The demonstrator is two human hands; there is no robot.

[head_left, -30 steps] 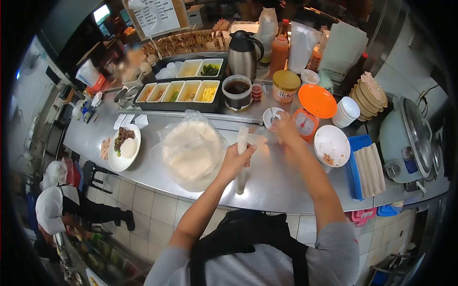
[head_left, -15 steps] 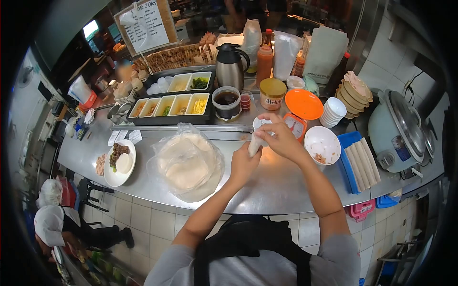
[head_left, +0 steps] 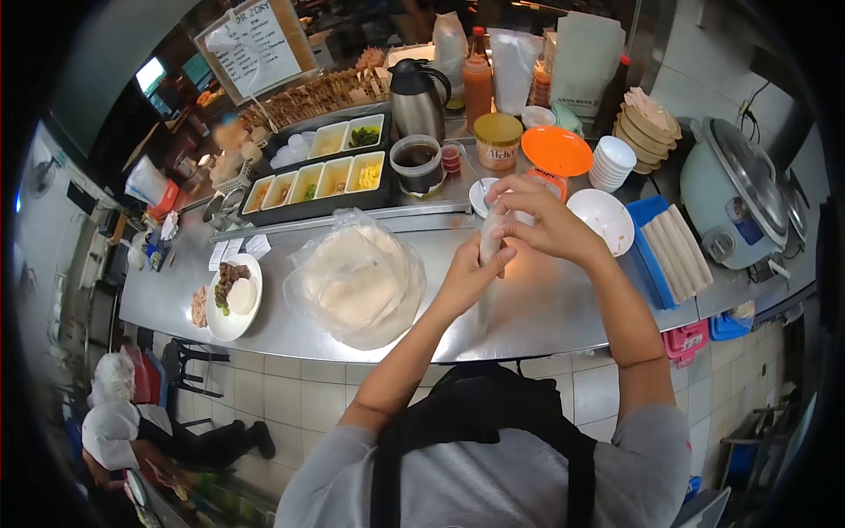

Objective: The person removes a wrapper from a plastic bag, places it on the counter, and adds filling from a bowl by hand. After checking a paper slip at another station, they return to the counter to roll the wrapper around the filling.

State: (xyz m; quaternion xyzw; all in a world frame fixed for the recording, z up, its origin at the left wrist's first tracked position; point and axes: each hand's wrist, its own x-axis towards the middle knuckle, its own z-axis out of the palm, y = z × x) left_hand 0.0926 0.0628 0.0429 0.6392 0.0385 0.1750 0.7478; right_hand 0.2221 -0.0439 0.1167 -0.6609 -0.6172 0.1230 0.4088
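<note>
Here, left hand point(head_left: 469, 275), right hand point(head_left: 543, 222), each grip clamped on pale roll point(head_left: 489, 239), "2DAY" board point(head_left: 255, 46).

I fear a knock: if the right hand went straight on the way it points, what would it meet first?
Probably the small white dish just beyond the right hand, which holds the pale roll; height is unclear, so it might pass over.

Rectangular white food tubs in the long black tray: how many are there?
7. Five rectangular white tubs fill the front row of the black tray; two more sit behind, toward its right end. The round clear cups beside those may hide others.
</note>
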